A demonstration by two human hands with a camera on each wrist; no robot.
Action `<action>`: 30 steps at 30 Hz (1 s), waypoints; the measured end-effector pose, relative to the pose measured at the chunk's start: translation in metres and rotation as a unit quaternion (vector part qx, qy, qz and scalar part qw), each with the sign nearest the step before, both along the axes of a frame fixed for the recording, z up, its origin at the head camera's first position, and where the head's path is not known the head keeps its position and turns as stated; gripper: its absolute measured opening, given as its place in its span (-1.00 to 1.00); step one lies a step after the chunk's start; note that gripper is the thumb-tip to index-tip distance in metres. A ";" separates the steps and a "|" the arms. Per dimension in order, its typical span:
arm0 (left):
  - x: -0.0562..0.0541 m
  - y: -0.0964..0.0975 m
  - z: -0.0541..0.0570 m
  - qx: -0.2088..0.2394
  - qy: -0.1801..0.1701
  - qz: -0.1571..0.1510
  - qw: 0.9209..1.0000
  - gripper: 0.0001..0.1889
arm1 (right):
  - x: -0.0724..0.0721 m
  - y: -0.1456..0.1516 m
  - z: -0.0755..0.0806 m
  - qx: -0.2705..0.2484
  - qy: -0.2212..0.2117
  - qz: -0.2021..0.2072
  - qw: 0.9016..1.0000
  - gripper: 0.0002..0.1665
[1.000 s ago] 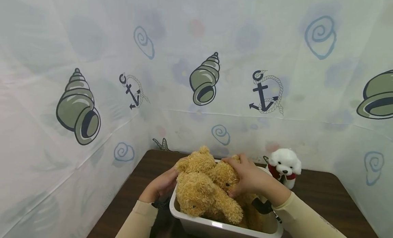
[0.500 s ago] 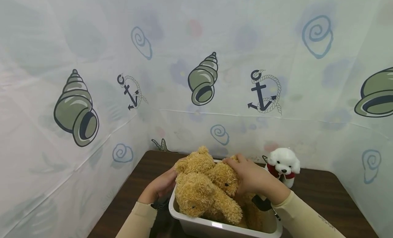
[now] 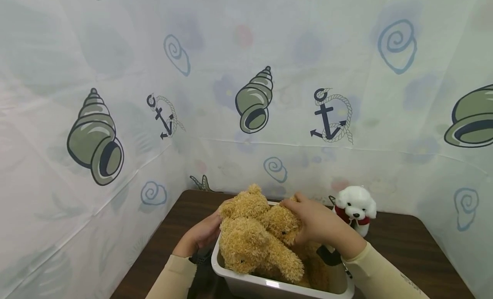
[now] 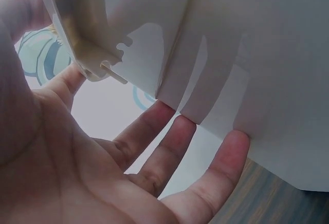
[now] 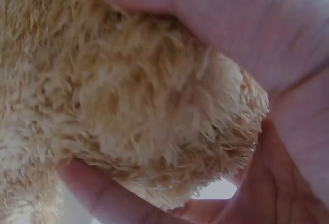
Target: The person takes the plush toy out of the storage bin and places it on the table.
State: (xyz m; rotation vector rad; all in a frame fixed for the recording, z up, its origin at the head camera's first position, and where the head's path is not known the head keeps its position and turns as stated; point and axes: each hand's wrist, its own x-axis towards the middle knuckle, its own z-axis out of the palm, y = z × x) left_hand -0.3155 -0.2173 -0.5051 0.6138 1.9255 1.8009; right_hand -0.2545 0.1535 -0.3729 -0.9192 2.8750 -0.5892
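Shell-print cloth (image 3: pixel 215 46) backs a dark table (image 3: pixel 404 247) in the head view, where tan plush bears (image 3: pixel 246 241) already lie in a white bin (image 3: pixel 272 285) and a white toy dog (image 3: pixel 356 207) (perhaps what is left) remains outside. Left wrist: the left hand (image 4: pixel 103 167) has spread fingers, tips touching the bin's outer wall. Right wrist: the right hand (image 5: pixel 293 95) grips 1 bear between thumb and fingers, so settling it looks unfinished.

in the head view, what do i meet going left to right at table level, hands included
Left hand → front tan plush head → right hand → white toy dog. The white bin spans several of these, so it is left out.
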 end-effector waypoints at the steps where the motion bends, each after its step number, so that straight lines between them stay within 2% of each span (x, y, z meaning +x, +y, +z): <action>1: 0.000 0.000 0.000 0.000 -0.001 -0.002 1.000 -0.32 | 0.000 0.000 0.000 -0.003 -0.001 -0.002 1.000 0.18; 8: 0.001 0.001 -0.002 -0.001 -0.001 0.004 1.000 -0.30 | 0.004 0.002 -0.002 -0.016 0.014 -0.017 1.000 0.21; 13: 0.000 0.001 -0.003 0.014 -0.010 0.002 1.000 -0.31 | 0.009 0.004 0.000 -0.017 0.033 -0.027 0.999 0.20; 20: -0.002 -0.002 -0.004 0.007 -0.004 0.003 1.000 -0.40 | 0.019 0.004 0.009 -0.012 0.066 -0.042 0.997 0.19; 26: -0.005 -0.003 -0.004 0.000 0.002 0.001 1.000 -0.37 | 0.031 0.004 0.020 -0.019 0.069 -0.073 0.995 0.24; 30: -0.006 -0.003 -0.006 -0.001 0.000 -0.002 1.000 -0.37 | 0.035 0.005 0.023 -0.020 0.087 -0.077 0.993 0.23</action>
